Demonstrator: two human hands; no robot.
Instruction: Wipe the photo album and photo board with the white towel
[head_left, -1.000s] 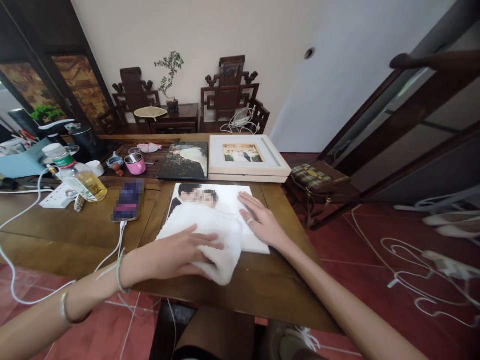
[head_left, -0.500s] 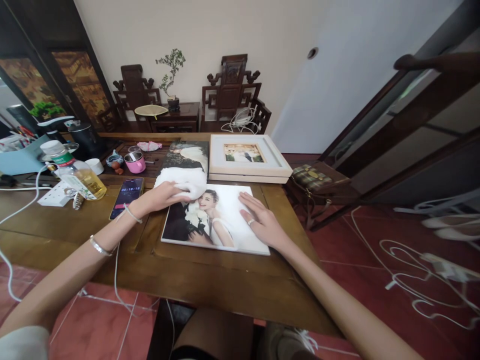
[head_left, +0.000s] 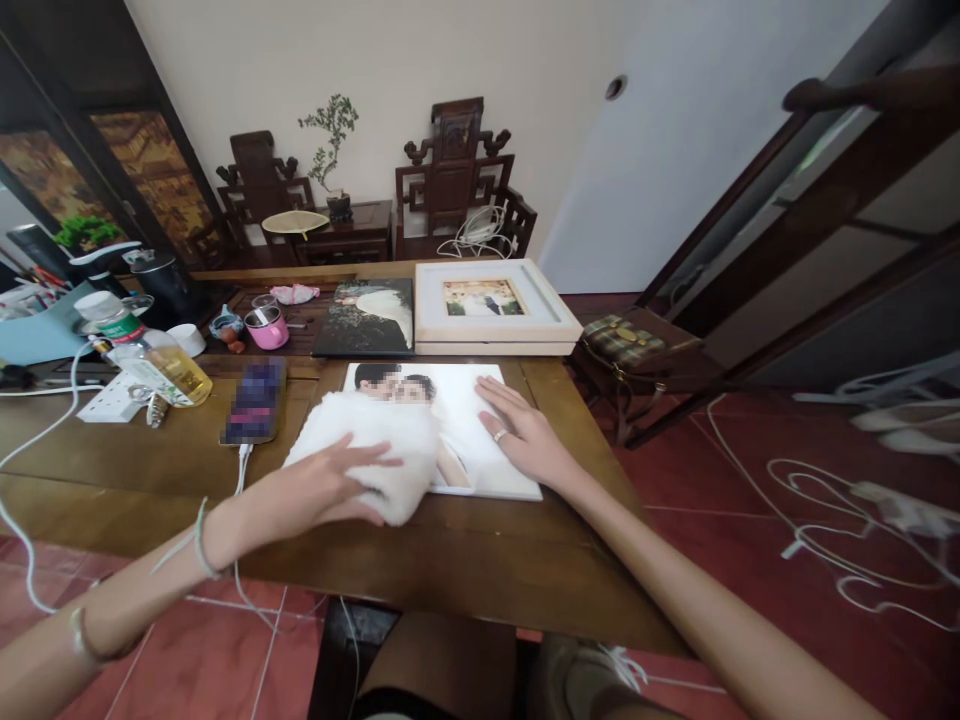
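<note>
A large photo print (head_left: 472,425) of a couple lies flat on the wooden table (head_left: 465,570). My left hand (head_left: 319,488) presses a white fluffy cloth (head_left: 375,445) onto the print's near left corner, fingers spread over the cloth. My right hand (head_left: 525,435) lies flat and open on the print's right side, with a ring on one finger. The cloth hides the lower left part of the picture.
Behind the print lie a dark photo panel (head_left: 367,318) and a white framed photo (head_left: 491,310). To the left are a phone (head_left: 255,402) on a white cable, a bottle (head_left: 154,355), a pink cup (head_left: 268,328) and a power strip (head_left: 109,398). Cables lie on the red floor at the right.
My left hand has drawn the cloth from the print's far left corner back toward me to the near left corner. My right hand has stayed in place.
</note>
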